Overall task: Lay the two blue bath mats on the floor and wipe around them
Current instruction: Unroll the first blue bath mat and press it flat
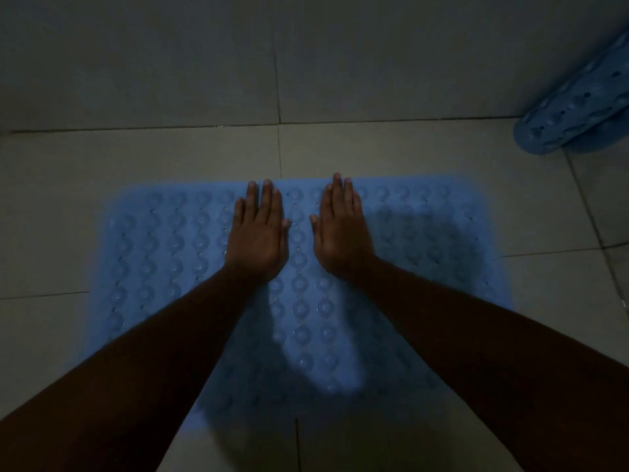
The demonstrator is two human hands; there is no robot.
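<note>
On floor mat (170, 267): both hands flat, fingers (269, 202) extended; second mat (578, 120) far right.

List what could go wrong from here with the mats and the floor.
1. The second mat is leaning against the wall at the right, not laid; it may slide down.
2. The floor shows glints by the wall joint, possibly water; the flat mat under the left hand and right hand might not grip.
3. Dim light could hide missed spots.

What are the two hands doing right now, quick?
Left hand: open, palm flat on the blue mat, holding nothing.
Right hand: open, palm flat on the same mat, holding nothing.
</note>
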